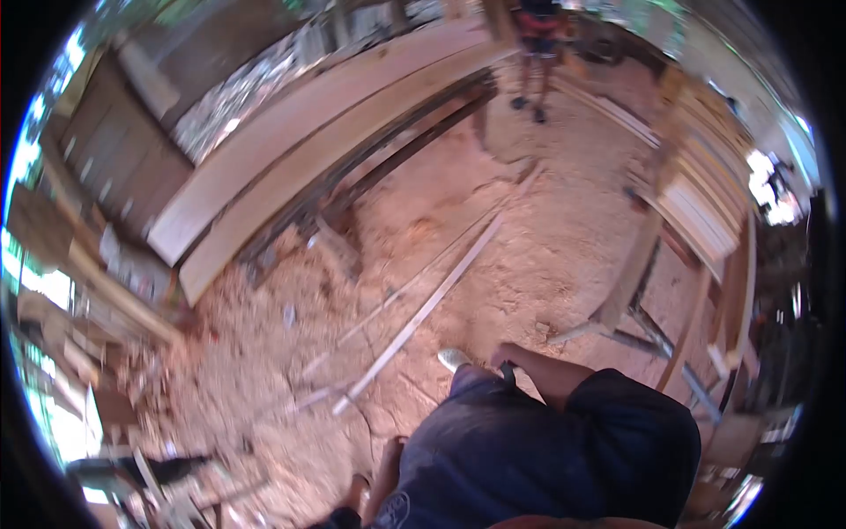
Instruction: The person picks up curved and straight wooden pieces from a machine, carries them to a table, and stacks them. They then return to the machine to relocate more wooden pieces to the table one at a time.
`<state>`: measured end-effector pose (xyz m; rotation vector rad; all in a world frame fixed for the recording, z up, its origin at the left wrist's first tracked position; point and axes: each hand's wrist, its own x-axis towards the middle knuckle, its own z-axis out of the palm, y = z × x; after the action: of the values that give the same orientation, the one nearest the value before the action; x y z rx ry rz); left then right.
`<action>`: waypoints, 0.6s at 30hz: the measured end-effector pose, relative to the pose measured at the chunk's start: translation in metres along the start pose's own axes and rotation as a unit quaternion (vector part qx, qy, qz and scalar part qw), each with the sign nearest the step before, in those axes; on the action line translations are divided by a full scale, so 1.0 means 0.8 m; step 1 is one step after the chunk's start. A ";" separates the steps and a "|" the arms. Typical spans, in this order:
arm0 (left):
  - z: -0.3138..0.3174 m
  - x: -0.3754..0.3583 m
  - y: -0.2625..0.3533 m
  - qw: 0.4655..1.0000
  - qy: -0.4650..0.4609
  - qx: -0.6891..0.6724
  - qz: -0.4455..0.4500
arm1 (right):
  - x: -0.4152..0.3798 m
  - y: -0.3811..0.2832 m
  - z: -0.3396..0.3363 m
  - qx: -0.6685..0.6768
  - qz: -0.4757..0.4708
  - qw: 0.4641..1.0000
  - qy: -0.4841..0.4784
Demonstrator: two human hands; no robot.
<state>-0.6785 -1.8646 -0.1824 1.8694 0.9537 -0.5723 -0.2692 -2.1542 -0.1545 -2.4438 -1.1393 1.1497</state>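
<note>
At the bottom centre is my own body in dark blue clothing. My right forearm reaches leftward across it, with my right hand at its end, beside a dark band or strap. A pale shoe shows just left of this hand. My left hand hangs low at the left side of my body, above the dusty ground. Both hands are small and blurred, so their fingers and anything in them cannot be made out. A long thin wooden strip lies on the ground ahead, apart from both hands.
Long planks rest on a raised support at upper left. Stacked boards stand on a wooden frame at right. Another person stands at the top. Timber and scraps line the left side, and sawdust covers the ground.
</note>
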 end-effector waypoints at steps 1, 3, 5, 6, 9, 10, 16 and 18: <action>0.003 0.002 0.002 1.000 -0.025 0.004 -0.016 | 0.021 -0.024 -0.032 0.035 0.011 0.999 0.011; 0.019 0.025 -0.015 0.998 -0.064 0.000 -0.030 | 0.061 -0.061 -0.095 0.085 0.012 0.996 0.029; -0.017 0.028 0.017 0.999 0.011 -0.026 -0.037 | 0.115 -0.082 -0.151 0.089 -0.014 0.996 0.000; -0.093 -0.027 0.145 0.993 0.043 0.019 -0.108 | 0.149 -0.085 -0.172 0.092 -0.030 0.995 -0.021; -0.115 0.004 0.149 0.973 0.190 -0.098 -0.087 | 0.218 -0.076 -0.205 0.102 0.002 0.994 -0.032; -0.123 -0.001 0.157 0.969 0.195 -0.131 -0.082 | 0.238 -0.083 -0.214 0.073 0.018 0.997 -0.018; -0.176 -0.019 0.152 0.956 0.174 -0.224 -0.075 | 0.295 -0.200 -0.223 0.056 0.076 0.991 -0.097; -0.184 0.006 0.091 0.957 0.157 -0.237 -0.056 | 0.339 -0.225 -0.183 0.000 0.029 0.994 -0.102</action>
<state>-0.6178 -1.7514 -0.0796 1.4970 1.2839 -0.0894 -0.1553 -1.8175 -0.1235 -2.4178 -1.1269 1.4449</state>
